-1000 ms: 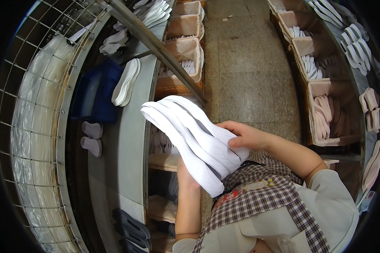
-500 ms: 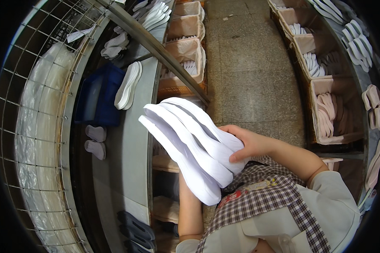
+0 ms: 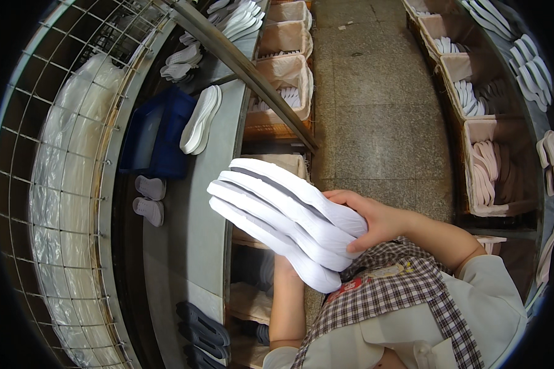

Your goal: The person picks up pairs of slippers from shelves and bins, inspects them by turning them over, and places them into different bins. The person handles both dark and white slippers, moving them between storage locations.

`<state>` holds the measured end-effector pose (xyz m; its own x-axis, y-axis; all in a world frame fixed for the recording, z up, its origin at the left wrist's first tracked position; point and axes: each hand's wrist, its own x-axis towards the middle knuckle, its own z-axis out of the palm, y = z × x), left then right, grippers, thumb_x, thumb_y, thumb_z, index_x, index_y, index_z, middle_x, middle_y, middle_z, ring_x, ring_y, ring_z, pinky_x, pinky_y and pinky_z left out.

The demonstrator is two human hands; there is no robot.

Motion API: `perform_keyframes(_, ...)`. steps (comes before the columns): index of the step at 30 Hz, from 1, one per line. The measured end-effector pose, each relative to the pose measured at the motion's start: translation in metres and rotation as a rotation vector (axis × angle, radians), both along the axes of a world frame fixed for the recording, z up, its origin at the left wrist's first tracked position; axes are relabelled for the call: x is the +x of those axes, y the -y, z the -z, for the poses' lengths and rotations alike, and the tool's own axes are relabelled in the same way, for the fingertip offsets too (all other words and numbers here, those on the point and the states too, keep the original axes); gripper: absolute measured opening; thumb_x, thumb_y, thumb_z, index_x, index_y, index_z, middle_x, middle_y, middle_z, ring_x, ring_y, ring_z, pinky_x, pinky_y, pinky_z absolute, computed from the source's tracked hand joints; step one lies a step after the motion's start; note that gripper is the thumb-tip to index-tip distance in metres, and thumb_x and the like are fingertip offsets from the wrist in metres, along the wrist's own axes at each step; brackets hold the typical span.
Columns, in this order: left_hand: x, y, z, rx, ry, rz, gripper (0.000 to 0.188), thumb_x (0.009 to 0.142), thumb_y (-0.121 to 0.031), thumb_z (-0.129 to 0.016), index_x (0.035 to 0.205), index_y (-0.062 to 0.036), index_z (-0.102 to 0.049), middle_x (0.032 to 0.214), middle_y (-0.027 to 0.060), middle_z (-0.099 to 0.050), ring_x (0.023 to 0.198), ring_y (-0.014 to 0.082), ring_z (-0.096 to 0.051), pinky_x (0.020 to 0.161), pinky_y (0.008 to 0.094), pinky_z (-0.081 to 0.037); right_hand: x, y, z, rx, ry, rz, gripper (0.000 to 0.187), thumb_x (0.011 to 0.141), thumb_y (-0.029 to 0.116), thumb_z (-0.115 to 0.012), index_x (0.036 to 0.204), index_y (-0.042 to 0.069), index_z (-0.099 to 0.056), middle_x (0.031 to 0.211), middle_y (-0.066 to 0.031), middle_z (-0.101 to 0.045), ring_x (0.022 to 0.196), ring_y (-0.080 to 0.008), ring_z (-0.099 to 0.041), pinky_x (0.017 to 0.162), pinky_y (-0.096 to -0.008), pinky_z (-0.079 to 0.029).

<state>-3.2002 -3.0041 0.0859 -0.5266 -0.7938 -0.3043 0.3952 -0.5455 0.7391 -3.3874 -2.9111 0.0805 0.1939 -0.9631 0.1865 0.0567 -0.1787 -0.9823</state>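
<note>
Several white shoe soles (image 3: 289, 218) are held in a nested stack in front of my apron, their long ends pointing up and left. My right hand (image 3: 375, 221) grips the stack's near right end, thumb on the near side and fingers around the far side. From below, my left forearm (image 3: 288, 313) rises to the underside of the stack. The soles hide my left fingers, so their grip does not show. Grey linings or shadowed gaps show between the white rims.
Left of me runs a grey bench (image 3: 200, 240) with white soles (image 3: 201, 120), a blue crate (image 3: 157, 132), white shoe-shaped pieces (image 3: 149, 200) and dark soles (image 3: 203, 332). A metal bar (image 3: 246, 71) slants above it. Lined baskets (image 3: 468, 135) of soles flank the aisle (image 3: 375, 111).
The stack has tilted flatter, with its far ends lower and closer together. My right hand stays on its near end. The surroundings have shifted slightly right in view.
</note>
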Motion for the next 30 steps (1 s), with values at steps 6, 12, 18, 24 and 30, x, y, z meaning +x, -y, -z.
perform_keyframes(6,0.000,0.007,0.006,-0.019,-0.036,-0.002,0.048,0.094,-0.032,-0.048,0.125,0.0051,-0.042,0.109,0.0187,-0.057,0.095,0.0291,-0.059,0.080,0.0367,-0.052,0.004,0.001,0.000,-0.039,-0.030,-0.002,0.088,0.067,0.025,-0.073,0.138,0.001,-0.027,0.143,-0.0189,-0.026,0.133,-0.0316,-0.026,0.109,-0.0415,-0.024)
perform_keyframes(12,0.003,0.007,0.015,-0.027,-0.088,0.004,0.049,0.094,-0.033,-0.048,0.125,0.0048,-0.042,0.108,0.0190,-0.057,0.095,0.0300,-0.059,0.080,0.0372,-0.052,0.006,-0.001,0.002,-0.109,-0.175,0.051,0.087,0.068,0.028,-0.072,0.137,0.000,-0.028,0.144,-0.0202,-0.025,0.134,-0.0335,-0.025,0.109,-0.0417,-0.024)
perform_keyframes(18,0.012,-0.008,0.024,0.048,-0.173,0.016,0.050,0.094,-0.034,-0.048,0.126,0.0045,-0.041,0.108,0.0194,-0.057,0.094,0.0309,-0.059,0.080,0.0377,-0.052,0.021,0.000,-0.003,-0.111,-0.221,0.079,0.076,0.077,0.029,-0.069,0.136,-0.001,-0.030,0.143,-0.0208,-0.025,0.132,-0.0346,-0.027,0.109,-0.0424,-0.024)
perform_keyframes(24,0.019,-0.016,0.025,0.317,-0.767,0.178,0.058,0.092,-0.043,-0.049,0.126,0.0022,-0.039,0.104,0.0218,-0.054,0.092,0.0385,-0.056,0.078,0.0412,-0.053,0.007,0.000,-0.010,0.279,0.951,0.068,0.069,0.083,0.025,-0.058,0.140,0.003,-0.027,0.122,-0.0173,-0.052,0.108,-0.0236,-0.057,0.087,-0.0343,-0.052)
perform_keyframes(30,0.020,-0.008,0.020,0.281,-0.765,0.218,0.058,0.090,-0.042,-0.052,0.126,0.0022,-0.038,0.103,0.0212,-0.051,0.094,0.0393,-0.052,0.075,0.0413,-0.052,-0.003,-0.003,0.001,0.262,1.214,0.054,0.072,0.081,0.027,-0.056,0.141,0.004,-0.024,0.124,-0.0172,-0.050,0.108,-0.0219,-0.057,0.088,-0.0354,-0.052)
